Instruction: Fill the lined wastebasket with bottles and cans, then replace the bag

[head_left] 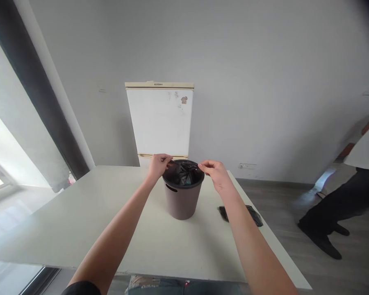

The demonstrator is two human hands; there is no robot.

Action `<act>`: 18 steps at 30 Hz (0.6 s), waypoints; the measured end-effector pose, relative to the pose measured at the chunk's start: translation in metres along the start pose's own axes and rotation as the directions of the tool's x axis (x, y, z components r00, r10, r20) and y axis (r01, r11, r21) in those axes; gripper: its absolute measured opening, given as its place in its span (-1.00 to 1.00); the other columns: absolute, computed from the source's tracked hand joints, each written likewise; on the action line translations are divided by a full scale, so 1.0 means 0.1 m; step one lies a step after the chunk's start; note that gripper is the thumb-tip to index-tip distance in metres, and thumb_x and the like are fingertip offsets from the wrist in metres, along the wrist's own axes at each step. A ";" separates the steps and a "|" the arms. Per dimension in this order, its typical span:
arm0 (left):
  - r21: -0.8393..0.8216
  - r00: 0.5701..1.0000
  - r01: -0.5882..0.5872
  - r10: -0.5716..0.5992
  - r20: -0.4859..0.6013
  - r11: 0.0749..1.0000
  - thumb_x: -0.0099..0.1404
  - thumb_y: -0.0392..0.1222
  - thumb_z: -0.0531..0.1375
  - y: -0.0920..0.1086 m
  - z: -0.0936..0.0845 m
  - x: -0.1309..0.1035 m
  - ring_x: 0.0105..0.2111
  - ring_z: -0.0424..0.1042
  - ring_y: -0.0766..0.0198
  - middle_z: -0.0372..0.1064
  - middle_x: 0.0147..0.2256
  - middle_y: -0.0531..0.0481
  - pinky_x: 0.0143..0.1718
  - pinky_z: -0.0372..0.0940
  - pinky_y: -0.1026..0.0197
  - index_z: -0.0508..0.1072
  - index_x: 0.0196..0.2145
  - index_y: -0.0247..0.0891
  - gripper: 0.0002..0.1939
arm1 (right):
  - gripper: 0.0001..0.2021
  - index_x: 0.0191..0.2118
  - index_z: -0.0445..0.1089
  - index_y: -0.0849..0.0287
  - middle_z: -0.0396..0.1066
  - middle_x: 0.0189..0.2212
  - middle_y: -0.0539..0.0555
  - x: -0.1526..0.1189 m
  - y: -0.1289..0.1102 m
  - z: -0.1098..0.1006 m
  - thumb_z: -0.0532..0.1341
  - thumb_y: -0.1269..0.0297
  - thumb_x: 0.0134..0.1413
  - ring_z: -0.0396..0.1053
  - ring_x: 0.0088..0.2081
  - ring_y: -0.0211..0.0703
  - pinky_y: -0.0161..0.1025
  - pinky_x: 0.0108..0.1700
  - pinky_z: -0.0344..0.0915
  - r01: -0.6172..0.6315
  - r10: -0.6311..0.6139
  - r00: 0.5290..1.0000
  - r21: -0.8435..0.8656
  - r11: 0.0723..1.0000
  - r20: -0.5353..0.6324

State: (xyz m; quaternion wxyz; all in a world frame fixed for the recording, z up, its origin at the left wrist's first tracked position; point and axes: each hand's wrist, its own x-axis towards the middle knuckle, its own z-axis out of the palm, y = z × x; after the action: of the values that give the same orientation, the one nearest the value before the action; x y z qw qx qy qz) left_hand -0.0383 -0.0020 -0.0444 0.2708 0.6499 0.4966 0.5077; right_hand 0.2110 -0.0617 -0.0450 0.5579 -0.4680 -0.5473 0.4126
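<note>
A brown-grey trash bin (183,203) with a dark rim stands upright on the white table. Inside it lies a crumpled black plastic bag (184,174). My left hand (159,166) is at the bin's left rim, its fingers pinched on the edge of the black bag. At the right rim my right hand (213,170) pinches another part of the same bag between thumb and fingers. Another black plastic bag (254,216) lies flat on the table to the right, partly hidden behind my right forearm.
The white table (110,205) extends left and toward me. Behind it stands a white refrigerator (160,121) against the grey wall. At the far right, a person in dark trousers (341,200) is on the floor beyond the table's right edge.
</note>
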 end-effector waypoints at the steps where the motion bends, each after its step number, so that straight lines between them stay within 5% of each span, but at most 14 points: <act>1: 0.024 1.000 0.001 0.000 -0.019 1.000 0.34 -0.10 0.27 -0.04 -0.03 -0.01 -0.40 0.61 0.15 0.60 -0.44 -0.08 -0.40 0.42 0.24 0.65 -0.27 -0.29 -0.78 | -0.67 -0.44 0.52 0.14 0.43 -0.43 0.04 0.02 0.05 -0.06 0.47 -0.03 -0.16 0.25 -0.37 -0.17 -0.13 -0.20 0.20 -0.017 0.016 0.999 -0.026 1.000 -0.041; 5: 0.136 0.994 -0.034 0.048 -0.100 0.990 0.34 -0.13 0.24 -0.14 -0.13 -0.08 -0.39 0.55 0.17 0.51 -0.55 0.01 -0.28 0.38 0.24 0.66 -0.30 -0.23 -0.80 | -0.69 -0.49 0.48 0.12 0.39 -0.48 0.03 0.04 0.28 -0.28 0.44 -0.02 -0.17 0.16 -0.43 -0.18 -0.16 -0.31 0.17 -0.058 0.037 0.983 -0.113 0.992 -0.181; 11: 0.343 0.972 -0.114 0.177 -0.156 0.932 0.37 -0.14 0.14 -0.20 -0.18 -0.18 -0.40 0.49 0.20 0.60 -0.41 0.00 -0.25 0.33 0.24 0.64 -0.34 -0.19 -0.73 | -0.71 -0.51 0.42 0.12 0.41 -0.41 0.07 -0.06 0.57 -0.37 0.40 0.01 -0.17 0.22 -0.39 -0.16 -0.18 -0.33 0.21 -0.069 0.060 0.984 -0.050 0.996 -0.167; 18: 0.302 0.976 -0.026 0.089 -0.197 0.953 0.33 -0.12 0.15 -0.41 -0.26 -0.33 -0.37 0.52 0.20 0.63 -0.32 0.02 -0.31 0.34 0.26 0.65 -0.31 -0.14 -0.74 | -0.70 -0.47 0.44 0.13 0.33 -0.47 0.00 -0.16 0.60 -0.38 0.40 0.00 -0.16 0.15 -0.44 -0.21 -0.17 -0.30 0.15 -0.082 0.074 0.976 -0.034 0.996 -0.203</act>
State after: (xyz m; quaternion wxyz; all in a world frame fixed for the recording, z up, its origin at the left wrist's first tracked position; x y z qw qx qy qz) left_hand -0.0775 -0.0218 -0.0842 0.1014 0.6406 0.5739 0.5001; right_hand 0.2515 -0.0672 -0.1054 0.5839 -0.5403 -0.4776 0.3729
